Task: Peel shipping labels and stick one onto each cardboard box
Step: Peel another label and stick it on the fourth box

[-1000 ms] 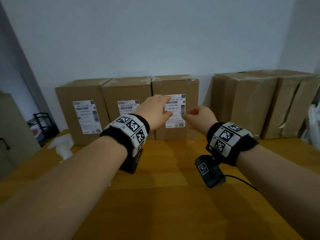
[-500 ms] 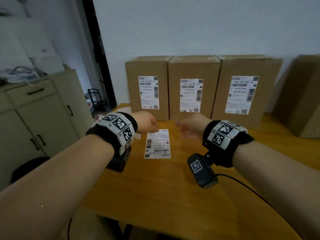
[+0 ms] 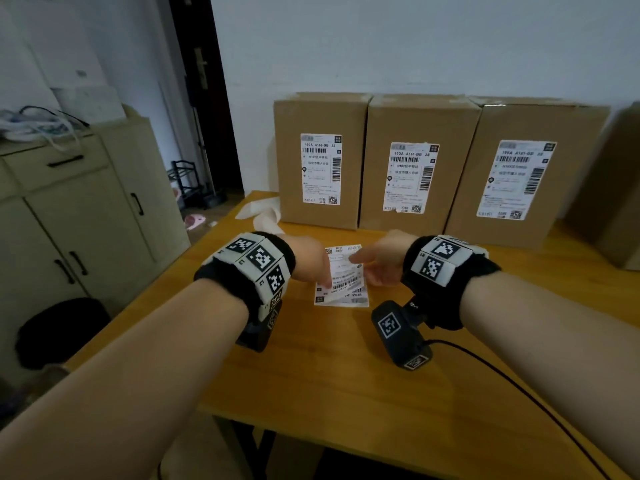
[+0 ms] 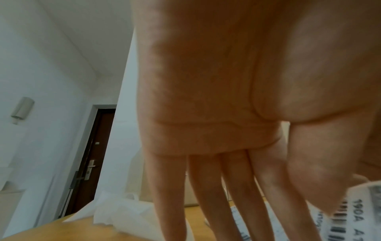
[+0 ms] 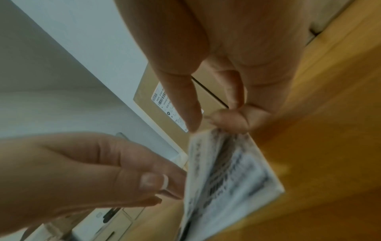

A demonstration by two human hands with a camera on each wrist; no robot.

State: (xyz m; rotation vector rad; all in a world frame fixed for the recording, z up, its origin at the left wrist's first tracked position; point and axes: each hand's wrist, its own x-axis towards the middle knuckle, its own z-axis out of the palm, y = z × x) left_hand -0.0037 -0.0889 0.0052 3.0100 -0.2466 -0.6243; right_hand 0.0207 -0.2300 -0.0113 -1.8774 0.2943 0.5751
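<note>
Three cardboard boxes (image 3: 320, 112) (image 3: 417, 123) (image 3: 535, 126) stand in a row at the back of the table, each with a white shipping label on its front. A small stack of label sheets (image 3: 343, 292) lies on the table before them. My right hand (image 3: 372, 268) pinches the stack's far end between thumb and fingertips (image 5: 226, 120). At the stack's left edge my left hand (image 3: 320, 271) pinches a lifted sheet (image 5: 224, 172); its thumb (image 5: 152, 179) lies on top, and its fingers (image 4: 237, 203) point straight down.
Crumpled white backing paper (image 3: 261, 213) lies at the table's back left corner. Another cardboard box (image 3: 620, 220) shows at the right edge. A beige cabinet (image 3: 86, 220) and a dark door (image 3: 204, 81) are to the left. The table's near edge (image 3: 311, 431) is close.
A second ago both hands pressed a label onto the third box. They have come down to the table and taken hold of the label stack. The view has turned left.
</note>
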